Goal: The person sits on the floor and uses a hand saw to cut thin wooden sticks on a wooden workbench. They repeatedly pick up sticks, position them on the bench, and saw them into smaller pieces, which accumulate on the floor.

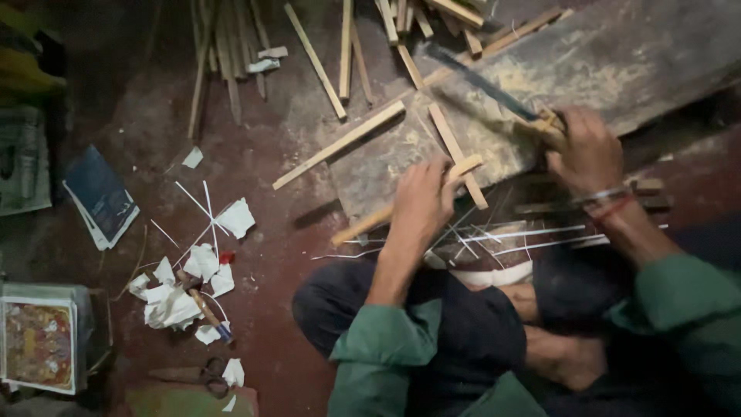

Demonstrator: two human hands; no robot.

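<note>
Hands work wood on the floor: the left hand [421,202] has its grip closed around a bamboo strip [401,205], whose long axis runs near-left to far-right across a worn plank [617,62]. The right hand [587,154], just right, is wrapped around the handle of a dark blade [482,81] angled far-left, beside the strip's far end.

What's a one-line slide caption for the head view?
Seated on the floor, left hand steadies a wood strip on a board while right hand grips a saw.
</note>
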